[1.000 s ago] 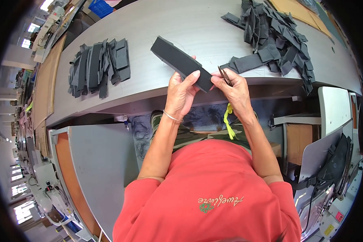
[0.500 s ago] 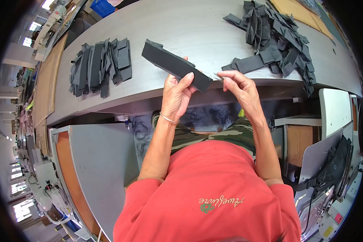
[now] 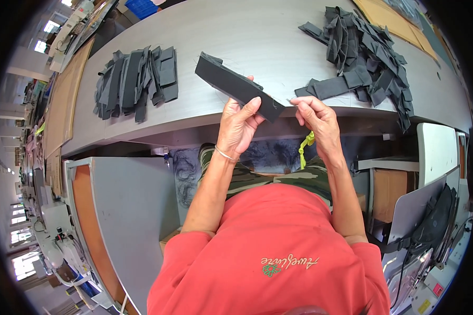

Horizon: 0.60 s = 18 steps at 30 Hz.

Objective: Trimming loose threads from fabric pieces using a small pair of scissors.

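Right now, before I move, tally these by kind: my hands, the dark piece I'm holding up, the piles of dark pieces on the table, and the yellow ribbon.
Hands: 2, left hand and right hand
Held dark piece: 1
Piles: 2, left pile and right pile
Yellow ribbon: 1
Total: 6

Left hand (image 3: 240, 123): gripping a dark folded fabric piece (image 3: 231, 83), thumb on top
Right hand (image 3: 323, 123): just beside the piece's near end, its grip unclear
Yellow-green ribbon (image 3: 302, 151): below the right hand
Desk (image 3: 220, 31): dark fabric stack (image 3: 129, 81) left, looser pile (image 3: 373, 63) right
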Tool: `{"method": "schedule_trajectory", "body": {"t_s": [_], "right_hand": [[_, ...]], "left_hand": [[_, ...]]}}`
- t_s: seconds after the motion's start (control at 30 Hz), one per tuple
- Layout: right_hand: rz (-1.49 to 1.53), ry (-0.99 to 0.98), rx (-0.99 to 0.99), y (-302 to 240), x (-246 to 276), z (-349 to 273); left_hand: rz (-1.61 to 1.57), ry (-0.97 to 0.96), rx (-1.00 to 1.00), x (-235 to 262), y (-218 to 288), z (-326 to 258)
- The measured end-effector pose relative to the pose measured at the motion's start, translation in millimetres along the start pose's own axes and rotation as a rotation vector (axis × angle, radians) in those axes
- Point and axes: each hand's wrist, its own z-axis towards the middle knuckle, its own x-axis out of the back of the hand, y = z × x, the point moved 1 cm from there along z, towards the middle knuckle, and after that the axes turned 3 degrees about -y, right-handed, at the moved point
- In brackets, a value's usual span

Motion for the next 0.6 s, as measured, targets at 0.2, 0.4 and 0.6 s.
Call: {"method": "schedule_trajectory", "body": {"t_s": [0.2, 0.4, 0.6], "right_hand": [[0.105, 0.072, -0.057, 10, -14, 1], [0.193, 0.098, -0.241, 15, 24, 2], [0.053, 0.127, -0.260, 24, 19, 7]], "left_hand": [[0.162, 0.011, 0.052, -3, -16, -1], [0.070, -0.006, -0.150, 19, 28, 5], [0.137, -0.064, -0.103, 22, 36, 3]]}}
